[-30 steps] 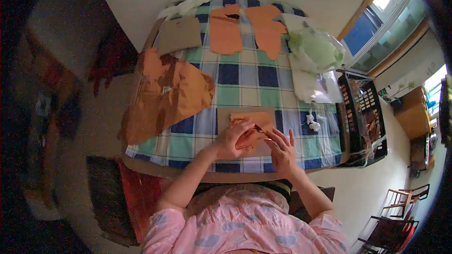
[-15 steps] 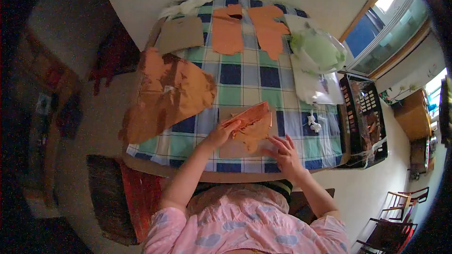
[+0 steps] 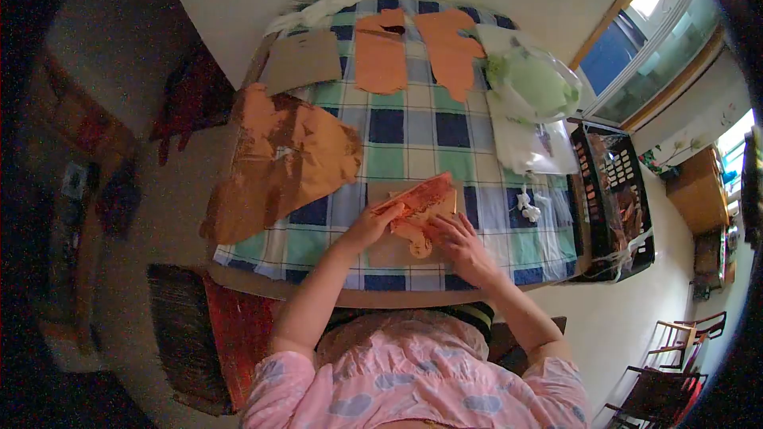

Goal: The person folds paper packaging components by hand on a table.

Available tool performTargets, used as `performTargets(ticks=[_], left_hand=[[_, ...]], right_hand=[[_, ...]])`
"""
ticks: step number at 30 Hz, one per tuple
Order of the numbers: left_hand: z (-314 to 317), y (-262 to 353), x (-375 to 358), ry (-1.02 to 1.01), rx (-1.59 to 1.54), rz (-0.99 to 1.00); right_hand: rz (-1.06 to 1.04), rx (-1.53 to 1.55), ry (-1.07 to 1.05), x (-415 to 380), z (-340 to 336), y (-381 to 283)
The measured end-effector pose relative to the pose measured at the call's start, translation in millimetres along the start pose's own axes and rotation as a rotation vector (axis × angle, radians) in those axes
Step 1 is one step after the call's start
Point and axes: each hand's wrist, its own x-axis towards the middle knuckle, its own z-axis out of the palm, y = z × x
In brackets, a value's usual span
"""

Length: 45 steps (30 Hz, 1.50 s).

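Note:
On a brown board (image 3: 381, 253) near the table's front edge lies a shiny orange folded sheet (image 3: 433, 195), with a ragged peach-coloured piece (image 3: 417, 242) under its lower edge. My left hand (image 3: 372, 226) grips the sheet's left end, thumb on top. My right hand (image 3: 467, 253) rests with fingers stretched out at the right side of the peach-coloured piece. What lies under its fingertips is hidden. A large crumpled orange-brown sheet (image 3: 298, 159) is spread to the left of my left hand.
The table has a checked cloth (image 3: 385, 127). Two orange cut-outs (image 3: 381, 59) and a grey-brown board (image 3: 306, 62) lie at the back. A clear bag with green contents (image 3: 536, 83) is at the right. A black crate (image 3: 616, 199) stands beyond the right edge.
My right hand has moved left and forward from the board's right edge onto the peach-coloured piece. My left hand keeps its grip on the orange folded sheet, which has shifted slightly.

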Motion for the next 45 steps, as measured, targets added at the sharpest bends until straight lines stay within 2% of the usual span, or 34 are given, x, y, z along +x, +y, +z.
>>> performTargets(ticks=[6,12,15,18,20,24,27,30,33,36,39,41,45], left_hand=[[3,15,-5,-0.002,0.065,-0.024],[7,26,-8,-0.037,0.035,-0.007],[3,12,-3,-0.028,0.070,-0.003],[-1,3,-1,-0.013,0.115,0.049],[3,4,-1,0.008,0.079,0.088],[5,16,-4,-0.017,0.097,-0.023],[5,13,-4,-0.005,0.089,-0.017],[8,21,-7,-0.006,0.081,0.010],[4,11,-3,0.009,0.086,0.016],[4,10,-4,0.033,0.051,-0.016],[8,23,-6,-0.025,0.008,0.007],[8,26,-6,-0.088,-0.082,0.064],[9,32,-9,-0.065,-0.070,0.013]], right_hand=[[-0.059,-0.144,0.032,-14,-11,-12],[-0.109,-0.274,-0.150,-17,-24,-1],[-0.103,-0.172,-0.164,-7,-22,-1],[-0.124,-0.207,-0.155,2,-18,-2],[-0.134,-0.147,-0.140,4,-7,4],[-0.115,-0.096,0.000,9,12,16],[0.057,-0.237,0.081,15,19,11],[0.102,-0.411,0.021,21,12,4],[0.189,-0.413,0.042,20,33,13],[0.014,-0.391,0.184,21,46,23],[0.047,-0.427,0.101,24,39,15],[0.049,-0.399,0.127,27,32,2],[0.090,-0.400,0.158,30,35,-9]])
